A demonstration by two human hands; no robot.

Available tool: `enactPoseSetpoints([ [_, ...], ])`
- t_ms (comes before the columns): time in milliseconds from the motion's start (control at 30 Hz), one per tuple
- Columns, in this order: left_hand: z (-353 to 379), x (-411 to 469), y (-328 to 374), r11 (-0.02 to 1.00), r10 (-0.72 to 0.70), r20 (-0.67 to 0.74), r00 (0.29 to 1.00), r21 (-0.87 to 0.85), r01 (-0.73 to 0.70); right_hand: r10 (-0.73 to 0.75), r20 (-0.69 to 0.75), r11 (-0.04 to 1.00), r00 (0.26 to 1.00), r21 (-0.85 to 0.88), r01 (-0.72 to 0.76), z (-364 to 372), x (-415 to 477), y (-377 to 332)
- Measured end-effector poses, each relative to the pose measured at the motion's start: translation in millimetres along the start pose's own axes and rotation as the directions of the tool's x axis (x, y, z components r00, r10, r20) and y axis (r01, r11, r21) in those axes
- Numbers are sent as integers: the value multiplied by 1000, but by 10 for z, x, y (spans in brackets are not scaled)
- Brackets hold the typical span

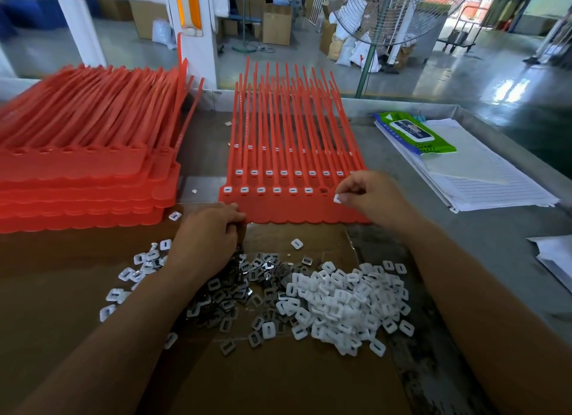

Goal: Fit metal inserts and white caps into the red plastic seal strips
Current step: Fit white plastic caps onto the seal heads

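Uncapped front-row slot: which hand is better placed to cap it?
Right. The right hand pinches a white cap beside the uncapped slot; the left hand is at the left edge of the red strip.

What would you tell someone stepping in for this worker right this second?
Left hand: pinches the near edge of the front red strip sheet.
Right hand: pinches one white cap just right of the seventh socket.
Supplies: metal inserts and loose white caps heaped on the cardboard.
Done: six sockets from the left on the front sheet are capped; the sheets behind show caps too.
Left: the seventh socket looks dark and uncapped; any beyond it are hidden by the hand. The red stack at left has empty sockets.
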State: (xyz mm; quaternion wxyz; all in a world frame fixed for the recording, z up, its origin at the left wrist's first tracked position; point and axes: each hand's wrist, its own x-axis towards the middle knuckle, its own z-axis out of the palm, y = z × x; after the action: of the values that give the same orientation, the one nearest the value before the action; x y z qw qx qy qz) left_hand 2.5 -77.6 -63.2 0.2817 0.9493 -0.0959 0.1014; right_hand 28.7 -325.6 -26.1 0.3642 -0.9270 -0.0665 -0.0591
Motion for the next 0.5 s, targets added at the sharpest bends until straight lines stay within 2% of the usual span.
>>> enactPoseSetpoints([
  [200, -1, 0, -6, 1000, 12, -6, 1000, -5, -12, 40, -57, 998, 998, -48, -43, 110, 262, -28],
  [500, 6, 14, -7, 1000, 11, -10, 1000, 1, -11, 65, 36, 982, 997, -182, -58, 153, 374, -44],
])
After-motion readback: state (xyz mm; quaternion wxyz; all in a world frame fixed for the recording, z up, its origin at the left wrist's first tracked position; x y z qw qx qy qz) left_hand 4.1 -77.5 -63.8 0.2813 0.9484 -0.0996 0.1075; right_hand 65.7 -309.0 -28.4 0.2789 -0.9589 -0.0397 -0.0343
